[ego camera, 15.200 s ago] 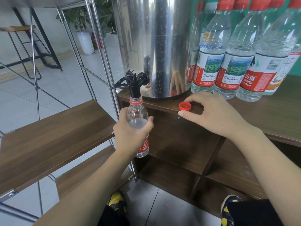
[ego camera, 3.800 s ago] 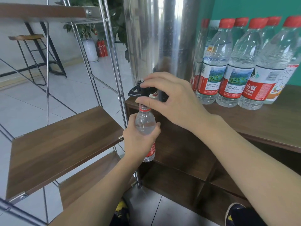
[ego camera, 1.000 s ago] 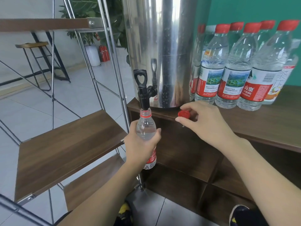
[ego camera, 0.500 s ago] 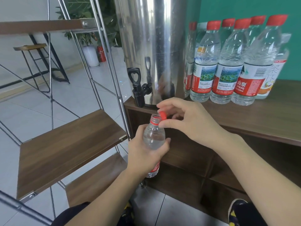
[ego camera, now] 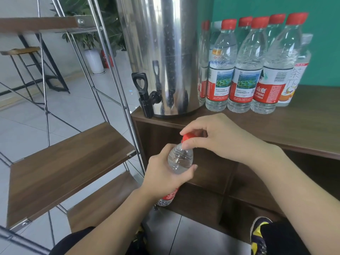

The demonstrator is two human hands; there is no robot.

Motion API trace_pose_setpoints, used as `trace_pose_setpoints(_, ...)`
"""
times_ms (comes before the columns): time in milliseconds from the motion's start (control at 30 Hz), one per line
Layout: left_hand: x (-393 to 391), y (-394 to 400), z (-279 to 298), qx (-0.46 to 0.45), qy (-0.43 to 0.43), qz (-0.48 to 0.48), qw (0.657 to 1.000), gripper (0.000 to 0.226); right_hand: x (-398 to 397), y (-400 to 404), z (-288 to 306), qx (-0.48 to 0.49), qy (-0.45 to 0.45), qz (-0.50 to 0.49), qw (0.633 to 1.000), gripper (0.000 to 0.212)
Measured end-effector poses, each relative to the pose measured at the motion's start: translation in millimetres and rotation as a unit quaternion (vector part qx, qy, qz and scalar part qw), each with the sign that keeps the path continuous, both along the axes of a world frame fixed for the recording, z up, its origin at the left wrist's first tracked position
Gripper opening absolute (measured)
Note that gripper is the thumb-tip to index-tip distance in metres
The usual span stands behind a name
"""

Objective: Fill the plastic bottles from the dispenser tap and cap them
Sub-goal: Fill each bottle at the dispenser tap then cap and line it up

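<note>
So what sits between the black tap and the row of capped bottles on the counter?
In the head view, the steel dispenser body stands between the tap and the capped bottles. Its base rests on the wooden counter, close beside the nearest bottle.

The dispenser [ego camera: 161, 57] stands at the desk's [ego camera: 294, 126] left end, its tap [ego camera: 145, 100] overhanging the left edge. A row of capped bottles [ego camera: 244, 70] stands just right of it, toward the back edge. A stepped shelf [ego camera: 68, 162] sits beside the desk's left edge.
</note>
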State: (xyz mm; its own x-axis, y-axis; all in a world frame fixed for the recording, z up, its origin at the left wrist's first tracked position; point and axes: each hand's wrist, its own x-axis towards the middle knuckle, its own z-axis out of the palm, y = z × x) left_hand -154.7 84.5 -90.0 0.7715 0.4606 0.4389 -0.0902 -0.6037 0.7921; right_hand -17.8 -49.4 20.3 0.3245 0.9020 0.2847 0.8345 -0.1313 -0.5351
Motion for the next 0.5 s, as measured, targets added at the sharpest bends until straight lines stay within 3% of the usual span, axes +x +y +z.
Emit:
trace_pose_setpoints(367, -1.3, 7.6, 1.2, 0.010, 0.058, -0.033, 0.998, 0.056, 12.2, -14.3, -3.5, -0.043, 0.007, 0.043, 0.998, 0.037)
trace_pose_setpoints(500, -1.1, 8.7, 0.5, 0.006, 0.074, -0.041, 0.996, 0.056, 10.6, -12.4, -8.7, -0.070, -0.041, 0.025, 0.996, 0.028)
